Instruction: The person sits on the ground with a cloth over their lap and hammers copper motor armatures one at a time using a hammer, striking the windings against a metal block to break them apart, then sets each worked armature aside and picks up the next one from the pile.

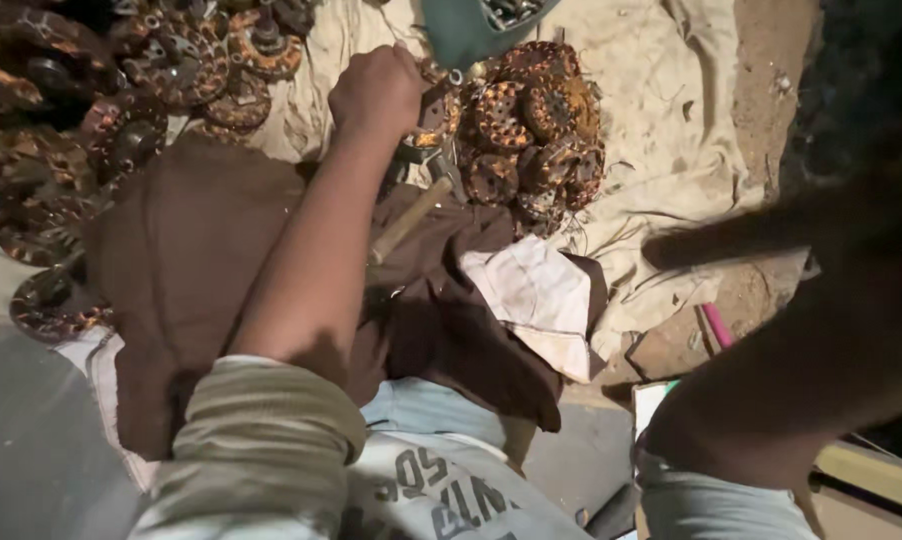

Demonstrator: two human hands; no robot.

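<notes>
Nearest, the blurred right hand [711, 240] sweeps across at the right edge, its grip impossible to tell. Left hand [376, 90] is clenched on a rusty wound motor part [433, 120], beside a pile of the same [536, 125]. Below it, a wooden handle [409, 221] slants from lower left to upper right over brown cloth [186, 240]

Person's own body and clothing, seen from the head camera

Left hand [376, 92]: bare, at upper centre of frame; bare forearm below it. Left sleeve [266, 440]: pale olive-grey knit, pushed up into thick rolled folds, lower left of frame. Shirt front [441, 490]: light blue-grey fabric with dark block lettering, partly visible, bottom centre. Right arm [821, 340]: bare, blurred, right side of frame; its hand cannot be made out clearly. Right sleeve [711, 505]: light blue-grey fabric edge, lower right of frame.
</notes>
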